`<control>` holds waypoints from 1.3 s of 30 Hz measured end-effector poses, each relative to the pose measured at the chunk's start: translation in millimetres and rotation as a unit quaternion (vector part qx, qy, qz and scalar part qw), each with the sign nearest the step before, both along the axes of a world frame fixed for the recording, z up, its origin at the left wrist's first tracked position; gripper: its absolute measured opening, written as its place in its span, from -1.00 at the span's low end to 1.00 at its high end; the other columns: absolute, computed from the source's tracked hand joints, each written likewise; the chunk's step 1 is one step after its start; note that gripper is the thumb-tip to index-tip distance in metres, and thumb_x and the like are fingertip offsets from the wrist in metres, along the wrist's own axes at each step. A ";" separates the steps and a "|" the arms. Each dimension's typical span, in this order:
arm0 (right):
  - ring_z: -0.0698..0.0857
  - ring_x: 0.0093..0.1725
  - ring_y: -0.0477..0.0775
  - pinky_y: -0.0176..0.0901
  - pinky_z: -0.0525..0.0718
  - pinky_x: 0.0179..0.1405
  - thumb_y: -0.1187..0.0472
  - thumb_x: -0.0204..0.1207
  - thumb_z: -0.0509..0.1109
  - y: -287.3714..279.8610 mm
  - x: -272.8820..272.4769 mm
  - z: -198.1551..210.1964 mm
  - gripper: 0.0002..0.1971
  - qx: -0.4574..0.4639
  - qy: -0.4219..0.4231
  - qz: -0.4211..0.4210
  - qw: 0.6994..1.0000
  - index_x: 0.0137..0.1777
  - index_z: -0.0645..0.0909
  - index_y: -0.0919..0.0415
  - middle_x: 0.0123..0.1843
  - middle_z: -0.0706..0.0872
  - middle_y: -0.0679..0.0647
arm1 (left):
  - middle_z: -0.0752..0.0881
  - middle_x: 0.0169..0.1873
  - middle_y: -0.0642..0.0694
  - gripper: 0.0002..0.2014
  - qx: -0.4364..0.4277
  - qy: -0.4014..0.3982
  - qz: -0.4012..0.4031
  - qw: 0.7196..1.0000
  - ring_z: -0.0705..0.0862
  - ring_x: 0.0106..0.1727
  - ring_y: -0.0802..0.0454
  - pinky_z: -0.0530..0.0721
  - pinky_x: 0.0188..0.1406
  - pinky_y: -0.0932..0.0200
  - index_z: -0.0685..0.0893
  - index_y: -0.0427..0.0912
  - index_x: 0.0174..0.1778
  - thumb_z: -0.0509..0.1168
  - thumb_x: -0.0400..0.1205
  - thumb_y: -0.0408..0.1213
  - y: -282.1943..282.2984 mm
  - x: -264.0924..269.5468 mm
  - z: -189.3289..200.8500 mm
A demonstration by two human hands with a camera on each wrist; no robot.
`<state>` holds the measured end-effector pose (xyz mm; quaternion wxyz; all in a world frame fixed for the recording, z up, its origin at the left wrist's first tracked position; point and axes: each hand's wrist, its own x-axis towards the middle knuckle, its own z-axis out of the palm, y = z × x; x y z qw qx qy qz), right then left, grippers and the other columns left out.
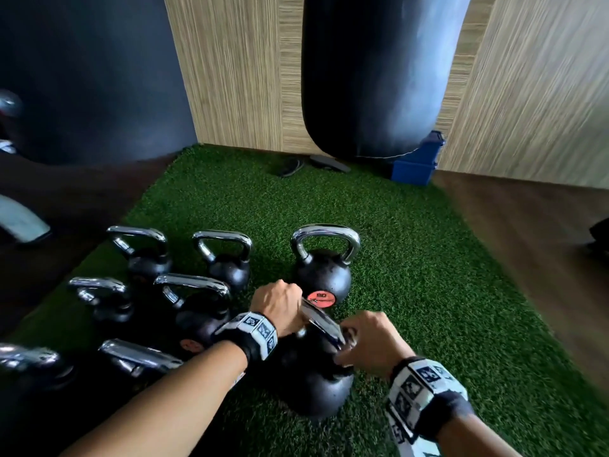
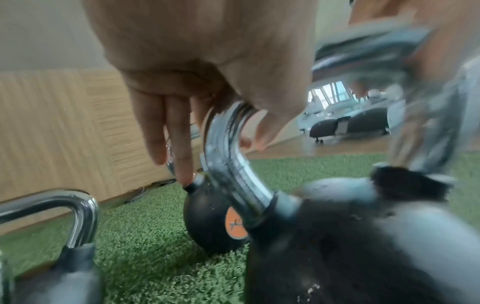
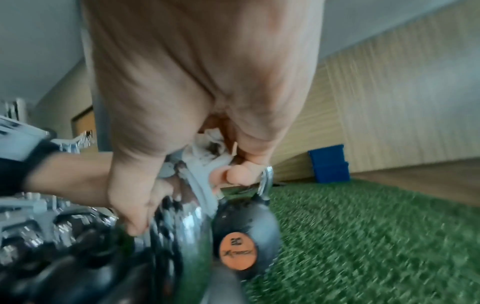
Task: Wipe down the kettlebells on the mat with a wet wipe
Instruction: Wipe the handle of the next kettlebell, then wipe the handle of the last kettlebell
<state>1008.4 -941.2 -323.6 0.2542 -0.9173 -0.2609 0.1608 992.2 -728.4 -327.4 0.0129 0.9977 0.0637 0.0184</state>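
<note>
A large black kettlebell [image 1: 313, 387] stands on the green turf mat [image 1: 428, 291] in the head view. Both hands are on its chrome handle [image 1: 321, 321]. My left hand [image 1: 281, 305] grips the handle's far corner, which the left wrist view shows running between thumb and fingers [image 2: 179, 144]. My right hand [image 1: 362, 344] wraps the near end of the handle. In the right wrist view a bunched white wet wipe [image 3: 207, 152] is pressed against the chrome by that hand. Just behind stands a smaller kettlebell with an orange "20" label [image 1: 324, 278].
Several more chrome-handled kettlebells [image 1: 224, 262] crowd the mat's left side. A black punching bag [image 1: 379, 77] hangs at the back, with a blue box [image 1: 418, 163] and dark flat pieces [image 1: 326, 163] below it. Wood-panel walls stand behind. Bare turf lies to the right, then brown floor [image 1: 527, 232].
</note>
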 end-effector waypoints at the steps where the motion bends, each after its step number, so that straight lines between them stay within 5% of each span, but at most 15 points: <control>1: 0.72 -0.17 -0.16 -0.27 0.80 -0.21 0.02 0.28 0.66 -6.7 4.1 -0.1 -0.68 0.009 -0.024 0.006 1.000 -0.02 0.71 0.09 -0.10 0.71 -0.14 | 0.78 -0.38 -0.11 -0.71 -0.003 0.000 0.028 1.000 0.82 -0.29 -0.13 0.64 -0.40 0.16 0.56 -0.13 -0.40 0.39 0.34 0.03 -0.3 -10.0 -4.9; 3: 0.73 -0.03 -0.03 -0.27 0.78 -0.09 0.01 0.37 0.64 -13.7 11.4 0.2 -0.52 0.024 -0.068 0.019 0.997 0.21 0.68 0.24 0.05 0.68 -0.05 | 0.81 -0.22 -0.09 -0.80 -0.004 -0.005 0.055 0.998 0.83 -0.12 -0.12 0.70 -0.25 0.11 0.68 -0.07 -0.23 0.41 0.44 -0.02 0.5 -26.6 -15.8; 6: 0.73 -0.02 0.04 -0.42 0.64 -0.18 -0.02 0.40 0.61 -13.4 16.5 6.3 -0.54 0.011 -0.108 0.046 0.993 0.15 0.69 0.30 0.08 0.71 0.05 | 0.80 -0.05 -0.11 -0.83 -0.006 -0.020 0.061 0.998 0.80 0.04 -0.16 0.71 -0.03 0.00 0.68 -0.04 -0.04 0.35 0.60 -0.04 0.9 -38.3 -23.7; 9: 0.72 0.04 0.02 -0.16 0.75 0.07 0.04 0.43 0.61 -9.5 10.7 12.4 -0.64 0.000 -0.128 0.043 0.991 0.11 0.71 0.26 0.11 0.70 0.03 | 0.80 -0.01 -0.14 -0.81 -0.001 0.010 0.051 0.999 0.78 0.07 -0.17 0.68 0.01 0.00 0.70 -0.08 -0.02 0.32 0.65 -0.04 -3.1 -40.1 -12.2; 13: 0.66 0.14 0.00 -0.20 0.67 0.19 0.17 0.49 0.56 -7.6 2.4 14.7 -0.75 -0.047 -0.145 0.027 0.988 0.15 0.74 0.14 0.14 0.67 -0.04 | 0.80 -0.04 -0.11 -0.70 -0.025 0.139 -0.014 0.990 0.77 0.07 -0.19 0.69 0.01 0.02 0.67 -0.05 -0.05 0.52 0.47 0.03 5.9 -37.1 21.0; 16: 0.70 0.21 0.01 -0.24 0.64 0.24 0.26 0.54 0.46 -6.2 7.1 25.6 -0.76 -0.084 -0.115 0.046 0.989 0.20 0.75 0.14 0.20 0.74 0.03 | 0.75 0.18 -0.06 -0.44 0.001 0.275 -0.077 0.958 0.71 0.27 -0.16 0.67 0.22 0.04 0.62 -0.04 0.35 0.59 0.44 -0.08 18.6 -25.3 55.1; 18: 0.75 0.21 0.06 -0.19 0.70 0.22 0.28 0.58 0.40 -7.9 13.5 36.8 -0.76 -0.088 -0.079 0.049 0.992 0.22 0.75 0.19 0.20 0.79 0.12 | 0.74 0.33 -0.05 -0.38 0.028 0.267 -0.093 0.959 0.69 0.34 -0.09 0.64 0.30 0.10 0.60 -0.04 0.50 0.54 0.50 -0.07 26.3 -11.3 82.6; 24: 0.72 0.12 -0.04 -0.39 0.62 0.17 0.35 0.59 0.33 -15.2 52.8 61.7 -0.75 0.008 -0.098 -0.035 0.994 0.14 0.80 0.22 0.12 0.80 0.05 | 0.81 0.21 0.05 -0.59 0.010 0.229 -0.063 0.971 0.75 0.24 0.06 0.65 0.22 0.19 0.76 -0.01 0.31 0.45 0.57 0.05 46.3 37.0 131.6; 27: 0.71 -0.22 -0.19 -0.64 0.54 -0.38 0.34 0.54 0.44 -8.9 82.0 72.5 -0.71 0.122 -0.111 -0.116 0.979 0.19 0.80 0.08 0.09 0.84 0.01 | 0.85 0.12 -0.03 -0.63 0.005 0.211 0.010 0.978 0.78 0.19 0.01 0.67 0.17 0.16 0.83 -0.06 0.18 0.47 0.55 0.06 57.7 69.2 117.5; 28: 0.71 -0.25 -0.22 -0.67 0.48 -0.42 0.30 0.52 0.48 -5.1 92.4 74.1 -0.72 0.150 -0.113 -0.134 0.973 0.20 0.80 0.07 0.07 0.85 0.00 | 0.85 0.09 -0.09 -0.62 0.002 0.205 0.032 0.978 0.79 0.18 -0.04 0.68 0.14 0.12 0.83 -0.12 0.14 0.47 0.54 0.06 61.4 80.9 108.6; 33: 0.58 -0.37 -0.49 -0.71 0.41 -0.50 0.24 0.44 0.59 18.5 151.1 72.8 -0.83 0.198 -0.143 -0.172 0.954 0.03 0.82 0.10 -0.08 0.86 -0.02 | 0.87 -0.08 -0.14 -0.41 -0.105 0.207 0.114 0.966 0.83 -0.03 -0.08 0.76 -0.04 0.15 0.76 -0.23 0.16 0.52 0.39 0.16 80.2 137.6 42.8; 35: 0.66 -0.31 -0.35 -0.71 0.43 -0.45 0.22 0.45 0.61 30.1 171.1 66.5 -0.84 0.201 -0.159 -0.170 0.951 0.03 0.85 0.09 -0.06 0.85 -0.04 | 0.83 -0.16 -0.09 -0.27 -0.192 0.208 0.133 0.950 0.82 -0.14 -0.01 0.82 -0.07 0.10 0.68 -0.15 0.32 0.61 0.29 0.15 85.4 155.3 5.2; 39: 0.70 -0.09 -0.20 -0.72 0.48 -0.25 0.22 0.49 0.58 53.7 198.8 52.4 -0.80 0.204 -0.212 -0.113 0.949 0.10 0.85 0.04 0.00 0.81 -0.06 | 0.78 0.13 0.00 -0.01 -0.291 0.149 0.129 0.936 0.78 0.10 0.05 0.83 0.02 0.11 0.61 0.01 0.39 0.64 0.06 0.38 85.2 182.2 -62.2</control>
